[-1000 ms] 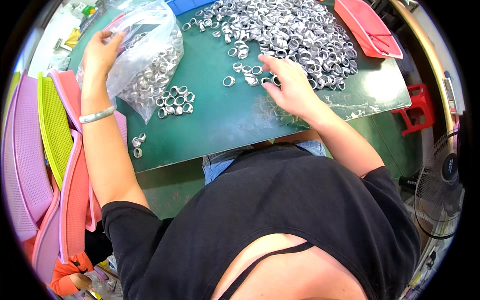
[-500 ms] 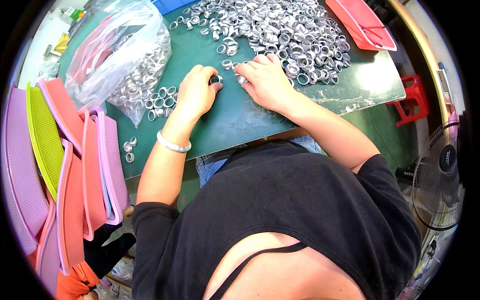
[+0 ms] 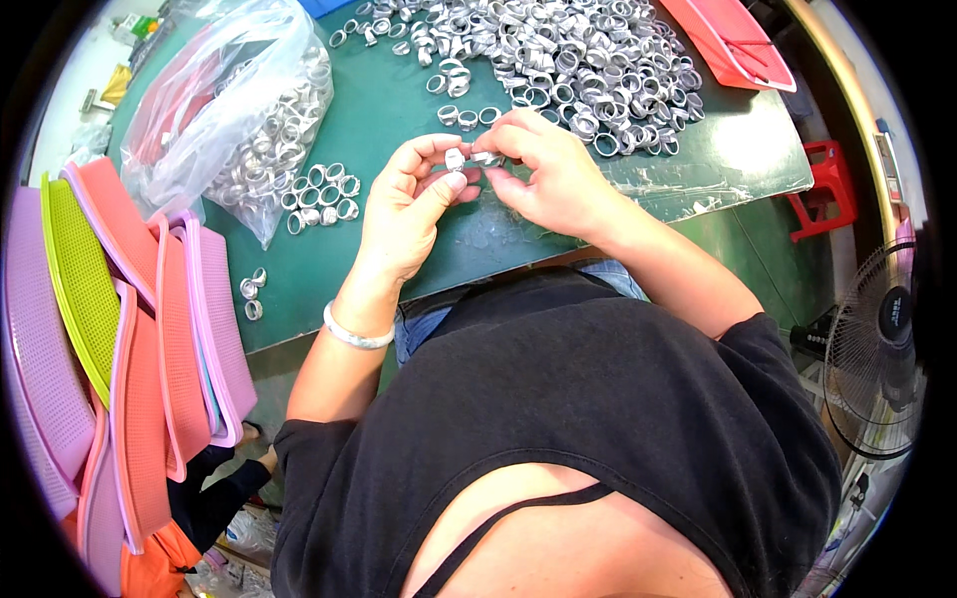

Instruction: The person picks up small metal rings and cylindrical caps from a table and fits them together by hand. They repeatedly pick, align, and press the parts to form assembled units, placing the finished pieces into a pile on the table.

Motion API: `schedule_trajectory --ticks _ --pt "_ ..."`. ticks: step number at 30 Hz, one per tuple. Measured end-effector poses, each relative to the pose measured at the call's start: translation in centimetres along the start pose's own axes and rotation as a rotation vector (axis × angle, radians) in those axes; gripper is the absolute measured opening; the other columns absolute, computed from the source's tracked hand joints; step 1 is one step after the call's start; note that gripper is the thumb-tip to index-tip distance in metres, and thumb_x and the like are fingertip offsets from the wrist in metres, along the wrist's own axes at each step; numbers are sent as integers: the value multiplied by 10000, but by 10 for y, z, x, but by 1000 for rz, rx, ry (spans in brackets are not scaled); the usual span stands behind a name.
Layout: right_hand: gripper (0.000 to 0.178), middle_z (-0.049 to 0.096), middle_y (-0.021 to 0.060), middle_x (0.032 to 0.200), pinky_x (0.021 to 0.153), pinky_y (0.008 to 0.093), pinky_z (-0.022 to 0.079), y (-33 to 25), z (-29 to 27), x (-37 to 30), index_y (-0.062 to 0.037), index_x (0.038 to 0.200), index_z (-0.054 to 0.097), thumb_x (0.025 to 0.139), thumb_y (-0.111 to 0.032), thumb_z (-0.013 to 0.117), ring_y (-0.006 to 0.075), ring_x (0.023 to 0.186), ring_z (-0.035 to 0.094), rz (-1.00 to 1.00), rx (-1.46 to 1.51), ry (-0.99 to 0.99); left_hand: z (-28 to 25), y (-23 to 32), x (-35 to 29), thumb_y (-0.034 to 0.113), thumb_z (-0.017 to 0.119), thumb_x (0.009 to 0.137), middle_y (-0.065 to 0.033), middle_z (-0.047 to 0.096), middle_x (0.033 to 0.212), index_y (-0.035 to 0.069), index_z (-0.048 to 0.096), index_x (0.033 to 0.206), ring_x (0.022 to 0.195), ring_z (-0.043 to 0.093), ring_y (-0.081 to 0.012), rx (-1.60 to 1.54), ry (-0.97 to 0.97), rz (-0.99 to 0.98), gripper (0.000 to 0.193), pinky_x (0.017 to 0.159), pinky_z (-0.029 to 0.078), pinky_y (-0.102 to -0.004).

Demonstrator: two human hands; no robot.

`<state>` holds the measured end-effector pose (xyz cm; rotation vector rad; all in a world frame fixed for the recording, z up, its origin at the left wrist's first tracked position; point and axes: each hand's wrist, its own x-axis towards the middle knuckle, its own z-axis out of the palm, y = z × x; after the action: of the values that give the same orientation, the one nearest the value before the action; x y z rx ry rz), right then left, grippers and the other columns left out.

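Note:
My left hand [image 3: 414,204] pinches a silvery metal ring [image 3: 455,159] between thumb and fingers, above the green table. Close beside it, my right hand [image 3: 543,169] holds another ring [image 3: 485,158] in its fingertips; the two rings nearly meet, and whether they touch I cannot tell. Just beyond my hands lie a few loose rings [image 3: 467,120] in a short row. A large heap of rings [image 3: 598,70] spreads over the far side of the table. To the left of my left hand sits a small group of rings [image 3: 319,194].
A clear plastic bag [image 3: 234,110] of rings lies at the left on the green table [image 3: 399,95]. Stacked plastic baskets [image 3: 140,389] crowd the left. A red tray [image 3: 723,50] is at the far right. Off the table's right side stand a red stool [image 3: 825,189] and a fan [image 3: 877,349].
Both hands have lifted off the table surface and come together, each with a ring. My left hand has turned, bringing its ring toward my right hand.

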<state>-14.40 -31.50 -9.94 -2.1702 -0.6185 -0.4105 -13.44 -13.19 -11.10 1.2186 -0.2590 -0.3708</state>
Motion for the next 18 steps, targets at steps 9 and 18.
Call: schedule_trajectory --ticks 9,18 --pt "282 521 117 933 685 328 486 -5 1 -2 -47 953 594 703 77 554 267 853 571 -34 107 30 10 4 -6 -14 558 855 -108 539 1118 -13 471 1162 968 585 -180 -263 42 -126 319 846 520 -317" --pt "516 528 122 957 695 321 482 -6 5 -7 -55 1193 477 704 93 554 260 814 573 -62 159 53 13 -8 -7 -72 616 783 -89 558 1047 -16 480 1163 949 567 -152 -217 103 -134 407 852 496 -288"
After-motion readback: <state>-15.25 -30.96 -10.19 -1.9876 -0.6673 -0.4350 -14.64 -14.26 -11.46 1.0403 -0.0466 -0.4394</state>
